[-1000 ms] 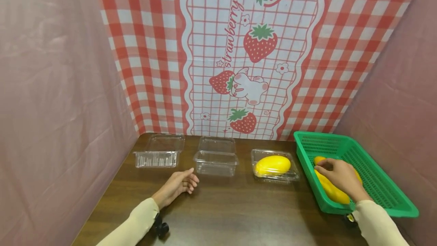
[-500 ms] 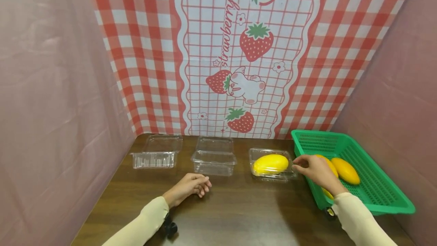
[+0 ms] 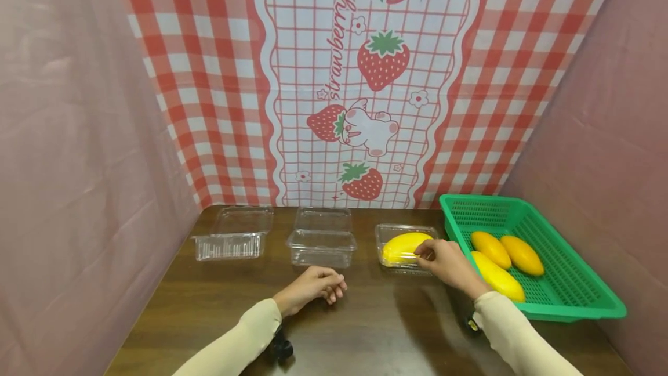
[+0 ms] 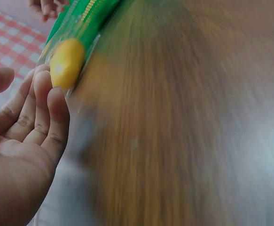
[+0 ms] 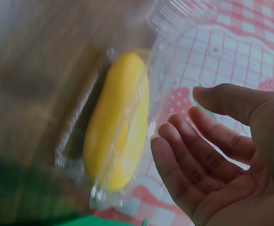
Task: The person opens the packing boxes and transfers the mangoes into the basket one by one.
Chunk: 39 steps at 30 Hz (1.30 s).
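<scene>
A yellow mango (image 3: 400, 248) lies in a clear plastic box (image 3: 378, 243) right of the table's middle; I cannot tell how its lid sits. Over the box's right end is my right hand (image 3: 447, 262). In the right wrist view that hand (image 5: 216, 160) has loosely bent fingers with nothing between them, beside the mango (image 5: 115, 127). My left hand (image 3: 312, 289) hovers in front of the middle box, holding nothing. Its fingers look relaxed in the left wrist view, where the mango (image 4: 67, 63) shows beyond the fingertips (image 4: 58, 101).
At right stands a green basket (image 3: 584, 306) with three mangoes (image 3: 498, 277) in it. Two clear boxes with raised lids, a left box (image 3: 229, 246) and a middle box (image 3: 322, 241), line the back of the wooden table (image 3: 365, 329). A checked cloth (image 3: 219, 103) hangs behind.
My right hand has left the basket and moved left to the box with the mango. The left hand has drifted right. The view has shifted slightly.
</scene>
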Tool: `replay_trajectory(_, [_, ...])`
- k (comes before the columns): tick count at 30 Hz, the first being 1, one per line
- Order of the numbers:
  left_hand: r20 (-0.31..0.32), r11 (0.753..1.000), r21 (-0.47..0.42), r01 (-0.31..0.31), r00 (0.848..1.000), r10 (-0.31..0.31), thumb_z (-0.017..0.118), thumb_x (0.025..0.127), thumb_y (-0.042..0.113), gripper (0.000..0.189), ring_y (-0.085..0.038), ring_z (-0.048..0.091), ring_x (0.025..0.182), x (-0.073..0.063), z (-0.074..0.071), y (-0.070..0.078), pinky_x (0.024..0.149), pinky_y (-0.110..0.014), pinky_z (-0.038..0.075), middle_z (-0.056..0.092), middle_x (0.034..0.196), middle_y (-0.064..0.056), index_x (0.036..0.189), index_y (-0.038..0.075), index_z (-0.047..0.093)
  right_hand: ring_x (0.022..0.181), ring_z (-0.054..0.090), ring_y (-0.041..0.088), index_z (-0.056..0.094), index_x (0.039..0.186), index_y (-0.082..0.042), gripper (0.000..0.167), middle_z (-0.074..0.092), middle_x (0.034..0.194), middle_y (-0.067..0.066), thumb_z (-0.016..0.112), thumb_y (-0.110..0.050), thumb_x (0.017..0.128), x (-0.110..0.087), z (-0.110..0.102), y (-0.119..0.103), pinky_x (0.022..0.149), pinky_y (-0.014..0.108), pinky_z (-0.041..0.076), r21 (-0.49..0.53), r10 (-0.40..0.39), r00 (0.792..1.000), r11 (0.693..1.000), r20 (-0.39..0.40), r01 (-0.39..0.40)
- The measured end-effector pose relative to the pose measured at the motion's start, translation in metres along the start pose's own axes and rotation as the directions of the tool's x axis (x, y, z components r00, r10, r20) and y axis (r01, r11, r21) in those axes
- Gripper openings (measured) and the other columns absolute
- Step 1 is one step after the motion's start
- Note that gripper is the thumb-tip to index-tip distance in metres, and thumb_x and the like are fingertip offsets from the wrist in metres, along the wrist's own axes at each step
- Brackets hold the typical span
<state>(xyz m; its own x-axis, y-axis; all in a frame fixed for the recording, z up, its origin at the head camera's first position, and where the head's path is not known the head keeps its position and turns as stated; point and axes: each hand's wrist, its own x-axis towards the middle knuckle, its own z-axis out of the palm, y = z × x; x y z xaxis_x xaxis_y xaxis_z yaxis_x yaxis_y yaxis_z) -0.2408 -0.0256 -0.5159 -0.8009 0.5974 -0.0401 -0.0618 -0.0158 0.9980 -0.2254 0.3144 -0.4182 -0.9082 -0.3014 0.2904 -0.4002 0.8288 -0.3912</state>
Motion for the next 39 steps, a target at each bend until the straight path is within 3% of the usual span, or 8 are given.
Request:
replay_trajectory(6, [-0.006,1.000,-0.025,0.001,1.000,-0.001,0.061,0.105,0.017,0.029,-0.012,0.063,0.068,0.015,0.020,-0.002,0.063,-0.024,0.056,0.071,0.084,-0.009,0.100,-0.009,0.071,0.070,0.065,0.010,0.076,0.090,-0.004,0.010,0.070,0.078,-0.004,0.083,-0.005,0.083,0.007,0.021,-0.009,0.063,0.026,0.055,0.012,-0.052,0.998,0.999,-0.026,0.052])
replay_trajectory(15, [-0.013,0.999,-0.032,0.012,1.000,-0.013,0.060,0.104,0.016,0.027,-0.012,0.064,0.067,0.030,0.045,-0.002,0.063,-0.024,0.057,0.071,0.082,-0.007,0.100,-0.008,0.072,0.070,0.067,0.013,0.078,0.096,0.000,0.017,0.074,0.082,0.002,0.084,-0.009,0.082,0.005,0.046,-0.024,0.063,0.028,0.056,-0.020,-0.107,0.994,0.994,0.033,0.108])
replay_trajectory(21, [-0.029,1.000,-0.023,0.022,0.999,-0.022,0.060,0.104,0.016,0.026,-0.013,0.064,0.066,0.036,0.054,-0.006,0.062,-0.024,0.057,0.071,0.081,-0.008,0.099,-0.006,0.073,0.066,0.058,0.008,0.077,0.100,0.001,0.024,0.067,0.074,-0.005,0.086,-0.008,0.080,0.004,0.057,-0.029,0.061,0.028,0.051,-0.078,-0.135,0.990,0.987,0.026,0.137])
replay_trajectory(29, [-0.104,0.997,-0.072,0.003,0.995,-0.010,0.062,0.102,0.012,0.025,-0.011,0.062,0.063,0.046,0.063,-0.008,0.060,-0.023,0.055,0.070,0.079,-0.007,0.103,-0.010,0.072,0.067,0.059,0.011,0.078,0.101,0.001,0.022,0.066,0.076,0.000,0.084,-0.005,0.081,0.007,0.062,-0.035,0.061,0.029,0.052,-0.100,-0.138,0.990,0.985,0.010,0.139])
replay_trajectory(36, [-0.150,0.994,-0.102,-0.025,0.989,0.009,0.061,0.104,0.013,0.027,-0.011,0.063,0.067,0.051,0.069,-0.010,0.063,-0.023,0.055,0.070,0.083,-0.009,0.110,-0.012,0.070,0.068,0.060,0.011,0.078,0.097,-0.002,0.015,0.065,0.077,0.000,0.082,-0.003,0.083,0.004,0.069,-0.037,0.060,0.026,0.052,-0.118,-0.246,0.969,0.963,-0.019,0.242])
replay_trajectory(39, [-0.169,0.988,-0.148,-0.034,0.986,0.009,0.062,0.104,0.013,0.027,-0.011,0.062,0.067,0.054,0.071,-0.010,0.063,-0.023,0.055,0.070,0.083,-0.008,0.111,-0.012,0.069,0.067,0.058,0.008,0.079,0.091,-0.005,0.010,0.063,0.075,-0.002,0.083,-0.005,0.083,0.004,0.070,-0.038,0.059,0.025,0.051,-0.147,-0.261,0.964,0.957,-0.055,0.251])
